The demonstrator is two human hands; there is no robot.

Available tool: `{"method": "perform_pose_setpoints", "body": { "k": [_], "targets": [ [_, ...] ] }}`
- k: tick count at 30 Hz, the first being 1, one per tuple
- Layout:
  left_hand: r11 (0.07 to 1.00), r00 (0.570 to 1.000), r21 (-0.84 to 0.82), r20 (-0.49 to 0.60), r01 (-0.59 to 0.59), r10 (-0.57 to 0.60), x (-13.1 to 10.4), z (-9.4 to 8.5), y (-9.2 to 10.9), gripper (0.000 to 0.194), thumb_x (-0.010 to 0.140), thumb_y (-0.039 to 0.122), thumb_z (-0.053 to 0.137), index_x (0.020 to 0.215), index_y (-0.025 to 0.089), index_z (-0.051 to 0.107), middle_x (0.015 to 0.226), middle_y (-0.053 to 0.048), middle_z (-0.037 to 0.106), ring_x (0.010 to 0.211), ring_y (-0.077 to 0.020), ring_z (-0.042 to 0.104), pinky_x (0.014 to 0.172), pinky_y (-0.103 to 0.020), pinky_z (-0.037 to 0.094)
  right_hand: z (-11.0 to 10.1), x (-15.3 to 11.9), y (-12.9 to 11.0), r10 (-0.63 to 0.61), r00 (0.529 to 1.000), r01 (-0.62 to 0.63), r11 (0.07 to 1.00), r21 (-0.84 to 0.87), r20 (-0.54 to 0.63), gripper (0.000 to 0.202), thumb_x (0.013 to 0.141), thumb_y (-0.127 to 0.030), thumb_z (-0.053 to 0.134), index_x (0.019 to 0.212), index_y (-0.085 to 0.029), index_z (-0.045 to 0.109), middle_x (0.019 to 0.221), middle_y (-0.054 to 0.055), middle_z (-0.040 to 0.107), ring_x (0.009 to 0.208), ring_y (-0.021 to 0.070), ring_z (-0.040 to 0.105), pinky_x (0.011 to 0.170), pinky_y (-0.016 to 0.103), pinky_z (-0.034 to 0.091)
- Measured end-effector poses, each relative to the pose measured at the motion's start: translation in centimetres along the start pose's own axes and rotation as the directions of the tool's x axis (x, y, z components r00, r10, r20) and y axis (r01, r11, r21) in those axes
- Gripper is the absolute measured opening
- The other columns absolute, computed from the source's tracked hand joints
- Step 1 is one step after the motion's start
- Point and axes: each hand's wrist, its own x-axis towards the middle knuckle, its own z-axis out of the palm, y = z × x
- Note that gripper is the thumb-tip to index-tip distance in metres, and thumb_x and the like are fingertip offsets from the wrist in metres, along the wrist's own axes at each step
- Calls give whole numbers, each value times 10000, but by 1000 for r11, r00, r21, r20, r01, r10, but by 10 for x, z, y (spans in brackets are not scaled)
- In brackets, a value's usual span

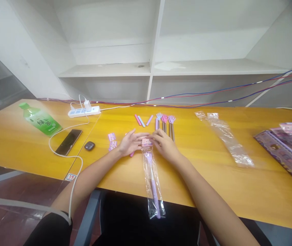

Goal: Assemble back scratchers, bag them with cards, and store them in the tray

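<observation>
A purple back scratcher with a hand-shaped head lies inside a clear plastic bag, its lower end past the table's front edge. A small pink printed card is at the bag's top, between my hands. My right hand is closed, fingers bent and pinching at the card's right side. My left hand has its fingers stretched toward the card's left edge, thumb raised apart. Partly hidden beneath that hand is a pink stick. Behind my hands lie several back scratchers with pink, blue and purple heads.
Short coloured tubes and printed cards lie nearby. Clear bags and a pile of packages are to the right. Leftward are a green bottle, phone, black case, power strip and white cable.
</observation>
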Motion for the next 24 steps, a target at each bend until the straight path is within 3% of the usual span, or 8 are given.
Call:
{"method": "perform_pose_setpoints", "body": {
  "k": [7, 17, 21, 24],
  "targets": [
    [999, 999, 23, -31, -41, 42, 1, -1, -1, 690, 996, 639, 377, 1341, 120, 672, 1517, -206, 584, 1306, -356, 619, 1116, -522, 452, 0, -1, -6, 21, 999, -22, 999, 40, 26, 292, 1057, -223, 463, 1212, -269, 706, 1080, 90, 608, 929, 221, 634, 810, 366, 538],
    [994, 996, 72, 34, -87, 85, 1, -2, -5, 632, 1005, 626, 416, 1359, 170, 671, 1560, -179, 549, 1355, -378, 583, 1134, -589, 430, -3, -2, -8, -21, 997, 17, 998, 61, 74, 323, 1015, -158, 469, 1218, -273, 693, 1152, 90, 586, 929, 212, 638, 821, 371, 544],
    [989, 993, 104, 70, -105, 98, 0, -1, -5, 612, 1020, 639, 403, 1408, 231, 642, 1643, -140, 456, 1425, -392, 513, 1126, -613, 431, -4, -1, -11, 100, 995, -99, 992, 84, -15, 304, 1027, -273, 521, 1303, -280, 648, 1190, 95, 554, 762, 168, 620, 765, 373, 559],
    [981, 990, 153, 96, -117, 103, 1, -1, -6, 605, 1025, 651, 399, 1427, 261, 629, 1680, -124, 401, 1447, -396, 484, 1122, -616, 436, -1, 0, -6, 221, 971, -206, 965, 161, -88, 497, 979, -388, 633, 1450, -270, 527, 1188, 96, 589, 704, 166, 616, 732, 380, 570]
  ]
}}
